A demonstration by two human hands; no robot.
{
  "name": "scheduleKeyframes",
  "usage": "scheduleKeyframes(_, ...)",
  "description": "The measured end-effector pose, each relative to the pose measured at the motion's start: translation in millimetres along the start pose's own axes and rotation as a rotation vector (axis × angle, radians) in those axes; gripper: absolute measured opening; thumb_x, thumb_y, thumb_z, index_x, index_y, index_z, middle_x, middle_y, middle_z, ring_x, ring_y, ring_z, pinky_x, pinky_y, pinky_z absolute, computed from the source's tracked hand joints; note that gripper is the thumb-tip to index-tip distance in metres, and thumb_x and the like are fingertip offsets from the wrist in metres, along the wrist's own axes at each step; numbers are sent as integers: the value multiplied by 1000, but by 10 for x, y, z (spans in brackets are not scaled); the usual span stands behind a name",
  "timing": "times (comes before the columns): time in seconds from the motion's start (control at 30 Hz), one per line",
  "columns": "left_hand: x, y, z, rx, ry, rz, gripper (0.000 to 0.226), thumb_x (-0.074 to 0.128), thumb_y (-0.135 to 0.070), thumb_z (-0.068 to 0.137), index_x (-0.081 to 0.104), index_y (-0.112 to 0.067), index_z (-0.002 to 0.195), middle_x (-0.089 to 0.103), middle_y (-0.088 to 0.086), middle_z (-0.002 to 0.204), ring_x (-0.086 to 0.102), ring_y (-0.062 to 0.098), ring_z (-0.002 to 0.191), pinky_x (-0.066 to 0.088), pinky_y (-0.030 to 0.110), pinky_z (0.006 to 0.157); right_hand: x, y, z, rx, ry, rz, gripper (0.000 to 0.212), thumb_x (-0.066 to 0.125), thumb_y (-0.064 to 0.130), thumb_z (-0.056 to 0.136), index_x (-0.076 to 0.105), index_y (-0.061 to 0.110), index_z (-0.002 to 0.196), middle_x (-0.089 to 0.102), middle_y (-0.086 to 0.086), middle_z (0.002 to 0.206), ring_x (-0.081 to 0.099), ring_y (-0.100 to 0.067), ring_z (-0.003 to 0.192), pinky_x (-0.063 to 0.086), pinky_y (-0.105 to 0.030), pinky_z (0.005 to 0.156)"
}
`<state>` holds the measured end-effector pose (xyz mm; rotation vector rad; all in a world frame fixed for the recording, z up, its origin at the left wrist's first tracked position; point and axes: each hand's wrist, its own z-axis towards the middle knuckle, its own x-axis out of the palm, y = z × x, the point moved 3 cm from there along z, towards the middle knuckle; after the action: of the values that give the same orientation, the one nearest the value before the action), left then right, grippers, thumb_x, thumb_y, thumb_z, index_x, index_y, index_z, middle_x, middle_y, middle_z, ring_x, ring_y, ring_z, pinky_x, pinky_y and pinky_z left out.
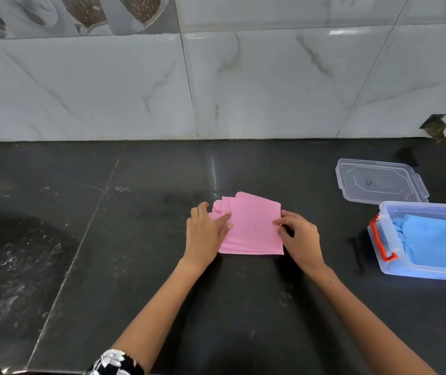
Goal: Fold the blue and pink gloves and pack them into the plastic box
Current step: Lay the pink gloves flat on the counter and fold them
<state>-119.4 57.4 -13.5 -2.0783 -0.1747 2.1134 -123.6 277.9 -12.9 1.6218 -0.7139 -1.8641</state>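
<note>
Folded pink gloves (253, 226) lie in a flat stack on the dark counter, fingertips showing at the top left. My left hand (205, 234) rests flat on the stack's left edge, fingers together. My right hand (299, 235) pinches the right edge between thumb and fingers. At the right stands the clear plastic box (386, 263) with a red latch, holding folded blue gloves (432, 239). A sliver of pink shows at the box's far right.
The box's clear lid (378, 182) lies flat behind the box. A small dark object (357, 253) lies on the counter left of the box. A tiled wall (216, 77) closes off the back. The counter's front edge runs along the bottom left.
</note>
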Motion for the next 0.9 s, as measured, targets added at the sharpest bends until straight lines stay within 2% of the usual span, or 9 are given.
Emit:
scheduleKeyframes(0.07,3,62,29,-45,62,-250,38,53,-43,92,54,-37,129,38,13,138,34,29,125,41,39,96,30,33,-33,86,-9,57,14,65,13,85,72,12,98,70,-2,107,67,-18,96,50,-24,83)
scheduleKeyframes(0.13,18,88,26,-105,103,-469,39,61,-40,87,58,-33,126,44,11,130,38,27,121,41,38,96,65,56,-35,143,19,49,22,67,21,85,69,14,106,69,0,107,66,-16,94,53,-31,83)
scheduleKeyframes(0.3,-46,53,48,-263,42,-648,40,78,-27,74,69,-22,112,59,11,111,57,20,89,46,28,80,82,64,49,248,59,26,41,70,20,83,60,16,123,69,-5,112,67,-19,91,53,-34,84)
scheduleKeyframes(0.37,-56,34,62,-361,11,-680,38,83,-22,67,70,-18,102,56,11,112,57,24,91,41,27,77,73,63,78,274,65,41,43,70,18,82,59,15,124,70,-7,110,67,-19,89,53,-35,83)
scheduleKeyframes(0.43,-55,7,87,-421,5,-654,39,84,-20,64,60,-13,94,56,12,110,52,29,99,38,29,77,63,65,99,294,68,59,44,71,16,82,59,14,124,70,-8,108,67,-21,90,53,-36,84)
scheduleKeyframes(0.6,-81,-40,140,-397,13,-583,47,83,-18,65,40,-15,84,56,10,97,46,28,95,33,30,70,45,84,128,322,109,47,48,70,17,82,56,15,127,70,-8,106,65,-23,96,51,-36,85)
scheduleKeyframes(0.67,-70,-18,126,-345,23,-631,41,82,-15,66,44,-13,80,58,11,100,49,30,94,37,32,71,46,93,131,322,129,20,50,70,19,82,54,15,129,69,-6,108,64,-23,98,50,-36,85)
scheduleKeyframes(0.77,-57,43,72,-320,8,-758,27,82,-14,66,61,-14,83,58,12,107,52,27,94,40,29,75,53,112,136,322,150,4,53,69,20,83,51,15,132,68,-5,110,64,-23,99,49,-35,84)
scheduleKeyframes(0.9,-53,58,28,-326,-54,-808,32,85,-12,63,72,-14,93,59,2,97,53,21,82,39,22,72,64,131,138,326,159,5,51,68,19,84,51,16,132,67,-6,111,63,-22,100,48,-34,82)
